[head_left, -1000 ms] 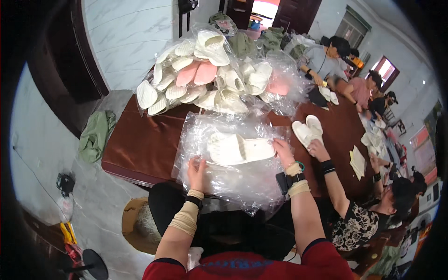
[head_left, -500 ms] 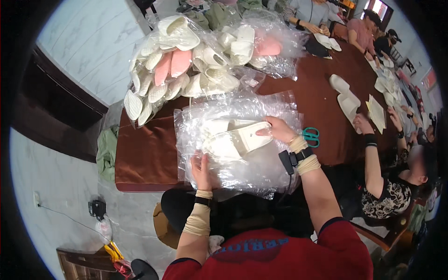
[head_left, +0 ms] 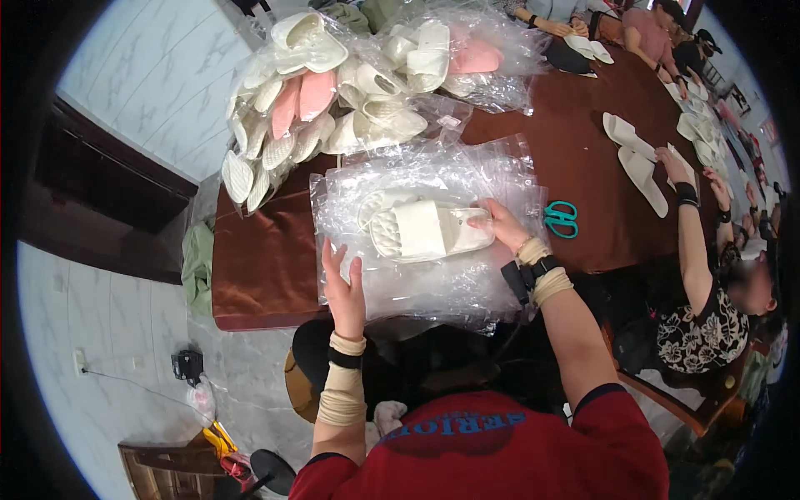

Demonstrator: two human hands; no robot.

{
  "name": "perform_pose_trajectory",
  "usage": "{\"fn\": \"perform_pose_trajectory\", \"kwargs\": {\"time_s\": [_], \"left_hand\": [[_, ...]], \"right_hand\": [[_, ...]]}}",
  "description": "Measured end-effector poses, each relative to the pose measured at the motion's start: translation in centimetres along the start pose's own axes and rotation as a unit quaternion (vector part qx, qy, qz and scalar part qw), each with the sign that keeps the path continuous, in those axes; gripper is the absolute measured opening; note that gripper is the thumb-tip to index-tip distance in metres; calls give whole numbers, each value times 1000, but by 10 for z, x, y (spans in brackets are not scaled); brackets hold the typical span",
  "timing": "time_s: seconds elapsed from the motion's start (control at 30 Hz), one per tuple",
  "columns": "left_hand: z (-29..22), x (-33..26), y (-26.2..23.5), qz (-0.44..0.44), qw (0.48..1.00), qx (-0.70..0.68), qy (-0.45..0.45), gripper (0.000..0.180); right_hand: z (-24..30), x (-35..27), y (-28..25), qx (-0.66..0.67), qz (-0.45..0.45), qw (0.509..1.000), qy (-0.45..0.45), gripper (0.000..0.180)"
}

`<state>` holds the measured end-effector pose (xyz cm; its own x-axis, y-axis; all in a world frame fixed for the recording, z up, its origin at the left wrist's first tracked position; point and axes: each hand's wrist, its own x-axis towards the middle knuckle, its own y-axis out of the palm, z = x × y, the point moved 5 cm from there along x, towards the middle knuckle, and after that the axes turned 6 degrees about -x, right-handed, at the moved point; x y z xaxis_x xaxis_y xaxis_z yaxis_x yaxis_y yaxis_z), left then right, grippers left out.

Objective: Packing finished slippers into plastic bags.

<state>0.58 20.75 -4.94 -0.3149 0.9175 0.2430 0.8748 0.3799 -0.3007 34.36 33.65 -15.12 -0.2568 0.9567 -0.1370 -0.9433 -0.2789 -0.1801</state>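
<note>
A pair of cream-white slippers (head_left: 419, 231) lies overlapping on a stack of clear plastic bags (head_left: 450, 287) in front of me. My right hand (head_left: 500, 227) grips the slippers at their right end, thumb on top of the sole. Shiny film shows round the slippers; I cannot tell whether they are inside the top bag. My left hand (head_left: 343, 287) is open, fingers spread and raised, over the left edge of the bag stack, apart from the slippers.
Bagged white and pink slippers (head_left: 367, 121) are heaped at the far left. Teal scissors (head_left: 561, 219) lie right of the bags on the brown cloth-covered table (head_left: 575, 175). Further right, a co-worker's hand (head_left: 673, 165) reaches beside another slipper pair (head_left: 640, 171). Other people sit along the table.
The slippers have turned, and their strap now faces up more plainly. My left hand has come away from the bags' near edge, up and leftward, with fingers spreading. My right hand keeps its hold.
</note>
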Motion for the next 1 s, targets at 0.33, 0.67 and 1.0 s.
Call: {"fn": "perform_pose_trajectory", "kwargs": {"time_s": [0.33,0.67,1.0], "left_hand": [[30,-34,21,31,985,-159,-59,54],[35,-31,8,-41,919,-343,-188,53],[16,-32,-9,-105,941,-298,-125,51]], "right_hand": [[-14,5,-5,-18,-32,999,2,49],[39,-11,-11,7,40,998,-42,41],[62,-40,2,34,-26,996,-84,38]]}}
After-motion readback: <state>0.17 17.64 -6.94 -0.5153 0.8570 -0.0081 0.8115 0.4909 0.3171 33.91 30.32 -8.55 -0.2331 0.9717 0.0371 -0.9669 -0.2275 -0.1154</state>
